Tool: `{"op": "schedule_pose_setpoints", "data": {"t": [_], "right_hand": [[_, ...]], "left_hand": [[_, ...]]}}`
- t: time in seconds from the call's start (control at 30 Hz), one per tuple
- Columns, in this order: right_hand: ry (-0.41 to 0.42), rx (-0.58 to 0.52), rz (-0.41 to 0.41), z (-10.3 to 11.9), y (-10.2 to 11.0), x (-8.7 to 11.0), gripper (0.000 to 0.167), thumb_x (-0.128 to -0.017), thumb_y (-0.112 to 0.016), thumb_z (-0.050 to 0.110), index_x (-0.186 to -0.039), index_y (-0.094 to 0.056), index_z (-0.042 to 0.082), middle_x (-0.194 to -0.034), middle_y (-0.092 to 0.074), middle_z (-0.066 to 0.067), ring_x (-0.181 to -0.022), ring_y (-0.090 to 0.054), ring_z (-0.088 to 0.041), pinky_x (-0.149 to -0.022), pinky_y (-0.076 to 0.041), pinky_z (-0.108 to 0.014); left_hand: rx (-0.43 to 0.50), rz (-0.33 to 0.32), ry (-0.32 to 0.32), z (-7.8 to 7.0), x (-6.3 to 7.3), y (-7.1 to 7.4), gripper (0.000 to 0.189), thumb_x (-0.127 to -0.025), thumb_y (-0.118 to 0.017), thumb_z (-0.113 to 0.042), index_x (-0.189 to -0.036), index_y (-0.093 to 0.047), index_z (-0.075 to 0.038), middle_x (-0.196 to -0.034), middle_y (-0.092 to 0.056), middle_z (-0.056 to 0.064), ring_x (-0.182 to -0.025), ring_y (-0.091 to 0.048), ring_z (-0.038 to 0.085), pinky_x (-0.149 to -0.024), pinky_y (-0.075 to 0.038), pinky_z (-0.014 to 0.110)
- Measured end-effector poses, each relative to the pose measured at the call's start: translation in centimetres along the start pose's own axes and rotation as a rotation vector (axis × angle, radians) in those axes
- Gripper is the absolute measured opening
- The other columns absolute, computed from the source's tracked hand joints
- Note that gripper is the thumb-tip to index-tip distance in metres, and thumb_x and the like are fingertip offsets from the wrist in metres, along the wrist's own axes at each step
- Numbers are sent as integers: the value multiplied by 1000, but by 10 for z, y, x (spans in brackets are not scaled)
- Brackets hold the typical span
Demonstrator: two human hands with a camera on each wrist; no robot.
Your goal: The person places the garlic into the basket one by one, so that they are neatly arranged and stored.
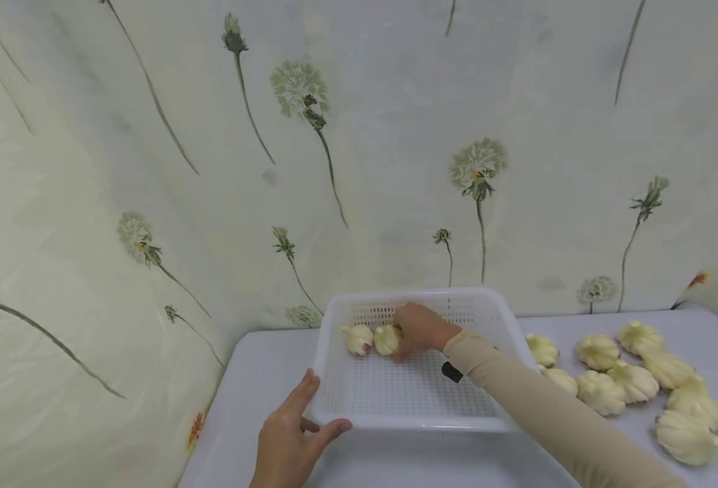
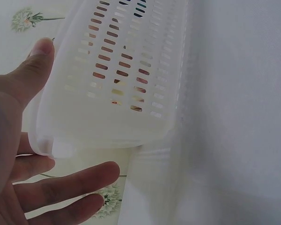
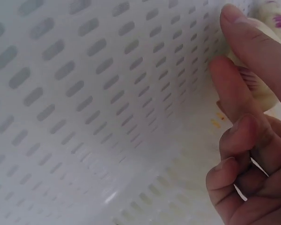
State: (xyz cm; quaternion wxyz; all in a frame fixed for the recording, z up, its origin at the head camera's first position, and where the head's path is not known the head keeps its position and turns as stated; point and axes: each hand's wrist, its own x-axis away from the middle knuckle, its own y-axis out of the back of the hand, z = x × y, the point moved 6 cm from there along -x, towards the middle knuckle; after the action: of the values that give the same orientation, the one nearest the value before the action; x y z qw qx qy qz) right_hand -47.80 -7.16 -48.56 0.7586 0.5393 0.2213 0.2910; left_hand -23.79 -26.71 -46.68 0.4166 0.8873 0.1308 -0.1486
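- Left hand [image 1: 291,430]: spread wide at the near-left corner of the white basket [image 1: 422,425], thumb touching the near rim, a finger along the left rim.
- Tabletop [image 1: 267,366]: pale, carrying the basket; loose garlic bulbs [image 1: 603,393] lie grouped toward its right edge, some touching, the closest just beside the basket's right side.
- Right hand [image 1: 422,330]: inside the basket toward its far edge, fingers bent against a bulb [image 1: 386,340]; whether they pinch it, I cannot tell.
- Second bulb [image 1: 357,339]: on the basket floor, just beside that one, nearer the far-left corner.
- Dandelion-print cloth [image 1: 383,169]: hanging behind the tabletop's far edge.
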Motion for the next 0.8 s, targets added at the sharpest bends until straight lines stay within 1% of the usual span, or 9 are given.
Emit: {"op": "schedule_pose_setpoints", "data": {"t": [0.17, 0.27, 0.37, 0.53, 0.63, 0.8], "right_hand": [[-26, -12, -33, 1, 5, 0, 41, -58, -105, 32, -64, -67, 18, -60, -55, 10, -59, -44, -9, -55, -36, -25], [-38, -13, -36, 2, 6, 0, 43, -55, -106, 34, -62, -66, 19, -59, -54, 9, -59, -44, -10, -55, -37, -26], [-59, 9, -33, 1, 7, 0, 47, -54, -106, 38, -61, -64, 18, -59, -53, 9, -59, -43, -10, -55, -36, -27], [-54, 61, -55, 1, 11, 1, 52, -52, -106, 42, -64, -64, 15, -66, -54, 6, -63, -43, -11, -58, -37, -28], [-44, 44, -54, 1, 12, 1, 51, -53, -107, 41, -61, -64, 14, -63, -52, 7, -62, -42, -11, -57, -37, -28], [-59, 22, -31, 2, 9, 0, 51, -55, -107, 38, -57, -61, 14, -58, -44, 10, -60, -36, -10, -54, -32, -27]], "left_hand": [[5, -10, 2, -1, -1, 2, 89, -80, -85, -59, -145, -63, -4, -154, -59, 13, -66, -69, -4, -65, -59, 27], [5, -12, 8, -1, -1, 3, 88, -79, -86, -58, -145, -64, -3, -154, -60, 13, -66, -69, -4, -65, -60, 27], [1, -13, 8, -2, 0, 2, 87, -79, -88, -56, -144, -65, -3, -154, -60, 13, -66, -70, -3, -65, -60, 26], [-9, -25, 1, -2, -1, 2, 85, -78, -91, -51, -143, -65, -2, -153, -61, 14, -65, -69, -3, -64, -59, 25], [-7, -28, 0, -3, -1, 2, 84, -78, -92, -48, -143, -65, -2, -152, -61, 15, -65, -69, -3, -64, -59, 26], [-5, -20, 16, -2, 0, 3, 84, -78, -91, -50, -143, -65, -2, -153, -60, 13, -65, -69, -3, -64, -59, 25]]}}
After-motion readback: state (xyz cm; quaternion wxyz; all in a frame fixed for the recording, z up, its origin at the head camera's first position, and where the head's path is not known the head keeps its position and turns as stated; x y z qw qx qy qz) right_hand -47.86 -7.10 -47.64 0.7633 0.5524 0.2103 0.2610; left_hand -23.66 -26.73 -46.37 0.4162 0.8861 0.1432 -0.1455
